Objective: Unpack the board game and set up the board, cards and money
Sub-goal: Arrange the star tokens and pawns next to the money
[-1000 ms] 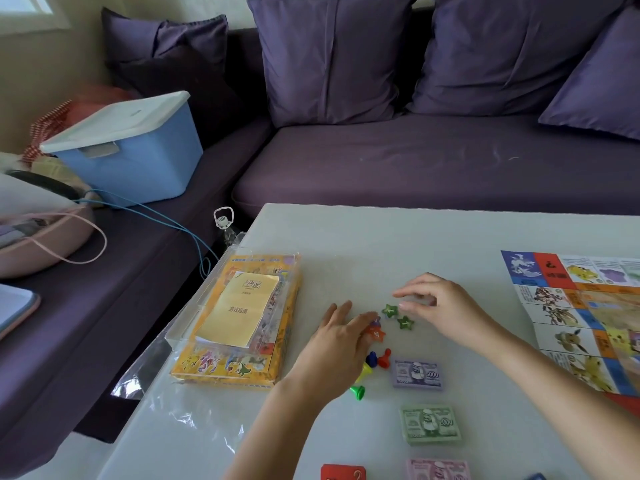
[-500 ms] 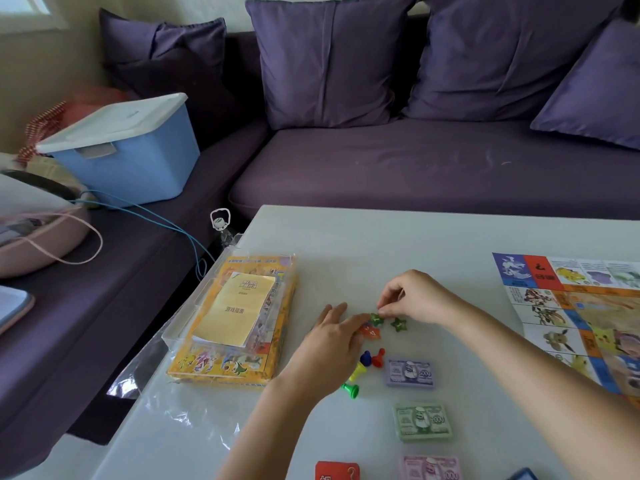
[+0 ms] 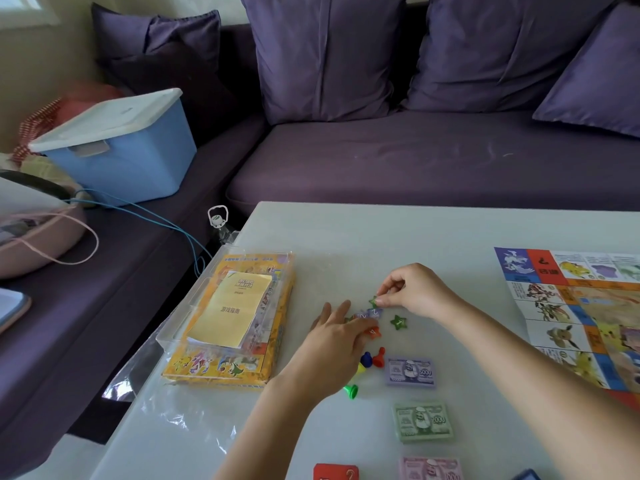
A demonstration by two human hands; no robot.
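My right hand [image 3: 414,290] pinches a small green star token [image 3: 373,301] just above the white table [image 3: 381,230]. My left hand [image 3: 337,344] lies flat with straight fingers on a cluster of star tokens; purple ones [image 3: 369,314] and an orange one [image 3: 374,331] peek out. Another green star [image 3: 399,322] lies loose beside them. Coloured pawns [image 3: 372,360] sit under my left wrist. Money stacks lie in a column: purple [image 3: 410,372], green [image 3: 422,421], pink [image 3: 431,469]. The game board [image 3: 581,317] is spread at the right.
The yellow game box [image 3: 228,327] with a yellow leaflet and clear lid sits at the table's left edge on clear wrap. A red card [image 3: 336,472] lies at the bottom edge. A purple sofa [image 3: 415,161] with a blue storage bin [image 3: 117,147] stands behind.
My right hand has curled its fingers and picked up one green star. My left hand has stayed on the token cluster. The camera moved slightly.
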